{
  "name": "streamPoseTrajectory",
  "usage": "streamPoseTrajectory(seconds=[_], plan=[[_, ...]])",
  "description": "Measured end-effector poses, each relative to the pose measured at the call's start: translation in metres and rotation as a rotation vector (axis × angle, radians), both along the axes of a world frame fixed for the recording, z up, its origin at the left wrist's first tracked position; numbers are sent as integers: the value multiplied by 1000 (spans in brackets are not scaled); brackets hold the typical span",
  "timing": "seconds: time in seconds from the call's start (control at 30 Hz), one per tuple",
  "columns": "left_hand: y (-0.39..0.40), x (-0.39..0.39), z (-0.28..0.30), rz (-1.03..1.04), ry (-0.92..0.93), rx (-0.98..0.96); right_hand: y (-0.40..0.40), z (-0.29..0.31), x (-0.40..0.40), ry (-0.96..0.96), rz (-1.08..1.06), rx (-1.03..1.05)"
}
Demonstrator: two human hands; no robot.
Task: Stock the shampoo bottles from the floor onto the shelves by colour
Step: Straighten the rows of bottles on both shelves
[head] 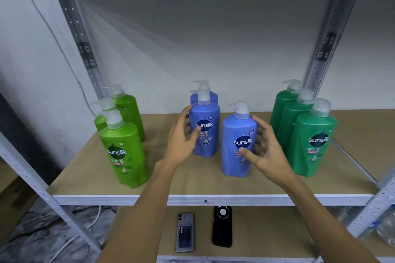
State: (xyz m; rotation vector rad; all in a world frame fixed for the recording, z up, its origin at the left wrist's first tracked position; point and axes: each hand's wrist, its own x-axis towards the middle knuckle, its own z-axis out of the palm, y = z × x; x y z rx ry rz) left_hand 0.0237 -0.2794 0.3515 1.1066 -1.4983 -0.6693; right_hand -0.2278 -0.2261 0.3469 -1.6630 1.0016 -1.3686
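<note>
Head view: shelf board (192,186) carried three lime-green shampoo bottles (124,151) at left, three blue shampoo bottles (238,145) centre, three dark-green shampoo bottles (314,141) at right. Left hand (181,139) and right hand (267,147) were spread loosely, fingertips touching two blue bottles. Lower shelf (267,230): two phones (185,232).

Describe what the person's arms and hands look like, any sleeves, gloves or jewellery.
Both forearms are bare up to the frame's bottom edge: no sleeves show. The left hand and right hand wear no gloves, and no rings, watch or wristband are visible.
</note>
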Motion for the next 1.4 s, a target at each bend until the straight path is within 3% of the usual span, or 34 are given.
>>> streamPoseTrajectory(seconds=[0.3, 0.9, 1.13, 1.3, 1.4], plan=[[9, 9, 18, -64, 219, 225, 5, 1, 55, 21, 5, -27], [9, 15, 21, -82, 272, 262, -3, -2, 81, 22, -33, -36], [22, 22, 10, -19, 66, 159, -1, -7, 80, 144, -90, -99], [58, 37, 10, 47, -203, -78, 15, -2, 76, 209, -296, -188], [84, 48, 11, 57, -227, -155, 31, 8, 83, 194, -383, -290]])
